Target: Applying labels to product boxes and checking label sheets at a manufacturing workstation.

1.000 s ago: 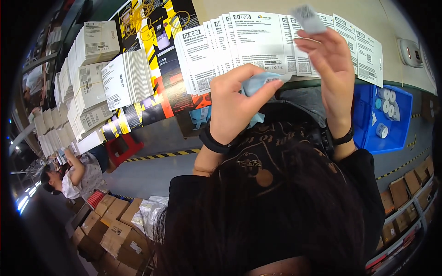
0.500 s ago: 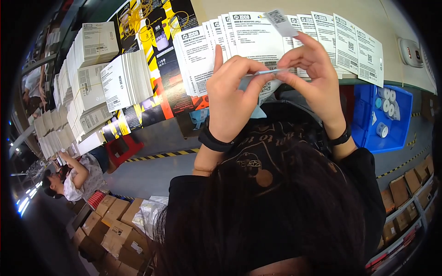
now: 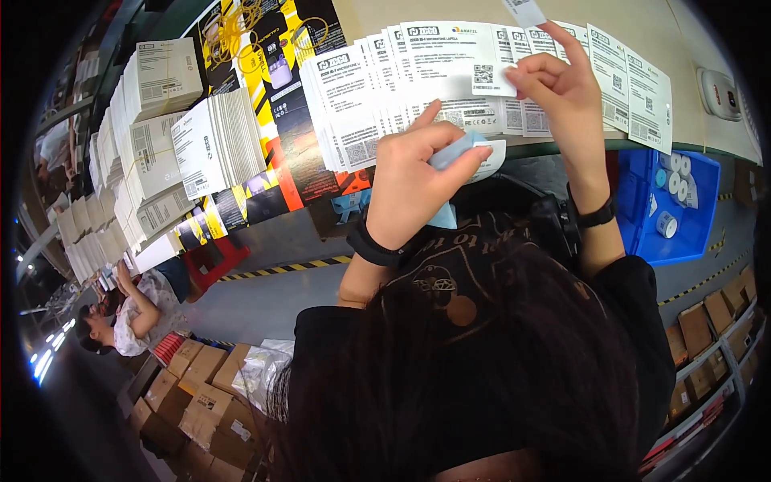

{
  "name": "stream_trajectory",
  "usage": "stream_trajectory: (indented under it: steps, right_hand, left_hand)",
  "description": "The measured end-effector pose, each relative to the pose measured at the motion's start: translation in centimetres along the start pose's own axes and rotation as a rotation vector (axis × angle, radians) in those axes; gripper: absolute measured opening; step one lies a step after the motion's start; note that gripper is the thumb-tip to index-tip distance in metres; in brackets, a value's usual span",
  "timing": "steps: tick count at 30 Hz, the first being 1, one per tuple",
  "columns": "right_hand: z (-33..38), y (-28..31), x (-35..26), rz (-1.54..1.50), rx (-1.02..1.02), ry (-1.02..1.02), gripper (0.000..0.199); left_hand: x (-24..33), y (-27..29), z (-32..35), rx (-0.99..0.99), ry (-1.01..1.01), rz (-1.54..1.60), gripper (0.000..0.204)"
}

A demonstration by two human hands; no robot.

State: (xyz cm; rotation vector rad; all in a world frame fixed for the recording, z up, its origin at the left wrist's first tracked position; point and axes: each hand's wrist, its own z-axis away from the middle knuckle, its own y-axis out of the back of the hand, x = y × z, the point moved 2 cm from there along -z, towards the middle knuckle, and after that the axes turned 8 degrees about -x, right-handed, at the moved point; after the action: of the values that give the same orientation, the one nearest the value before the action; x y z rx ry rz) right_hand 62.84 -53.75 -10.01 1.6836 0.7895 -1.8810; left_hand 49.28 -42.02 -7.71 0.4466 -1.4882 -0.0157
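Note:
My left hand point(image 3: 409, 181) is closed round a pale blue and white strip of label backing point(image 3: 459, 151), pinched between thumb and fingers. My right hand point(image 3: 566, 96) pinches a small white sticker with a square code point(image 3: 484, 78) at the thumb. On its raised index fingertip clings a second white sticker point(image 3: 525, 12). The pinched sticker is over a white printed sheet point(image 3: 434, 56), the frontmost in a fanned row across the table edge. More printed sheets point(image 3: 649, 104) overlap to the right of my right hand, and others point(image 3: 341, 100) lie to the left.
Bundled white printed stacks point(image 3: 165, 72) line the table's left side, near yellow rubber bands point(image 3: 241, 36) on black-yellow printed packaging point(image 3: 281, 68). A blue bin point(image 3: 699, 229) holds several white rolls point(image 3: 666, 226). A co-worker point(image 3: 132, 309) and cardboard boxes point(image 3: 205, 414) are at lower left.
My hands have moved apart. The right hand has drawn a sticker off to the upper right, over the sheet; the left has lowered slightly with the backing strip, now more visible.

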Motion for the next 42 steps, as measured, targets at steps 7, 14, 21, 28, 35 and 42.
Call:
stream_trajectory:
  steps: [7, 14, 21, 28, 35, 42]
  right_hand:
    - [-1.4, -0.5, 2.0, 0.166, -0.045, -0.047, 0.065]
    - [-1.8, -1.0, 2.0, 0.185, -0.030, -0.078, 0.069]
    - [-1.7, -1.3, 2.0, 0.199, -0.010, -0.076, 0.068]
    - [-1.6, -1.3, 2.0, 0.208, -0.014, -0.072, 0.066]
    - [-1.4, -2.2, 1.6, 0.262, 0.027, -0.088, 0.065]
    - [-1.0, -3.4, 1.7, 0.770, 0.152, -0.026, 0.059]
  left_hand:
    - [-0.2, -0.5, 0.1, -0.039, 0.010, -0.086, 0.017]
    - [-0.4, -0.6, 0.2, -0.044, 0.002, -0.116, 0.017]
    - [-0.5, -0.5, 0.1, -0.056, -0.010, -0.123, 0.018]
    - [-0.6, -0.5, 0.1, -0.066, -0.008, -0.108, 0.018]
    - [-0.7, -0.5, 0.2, -0.078, 0.000, -0.105, 0.018]
    - [-0.8, -0.6, 0.3, -0.074, -0.017, -0.130, 0.018]
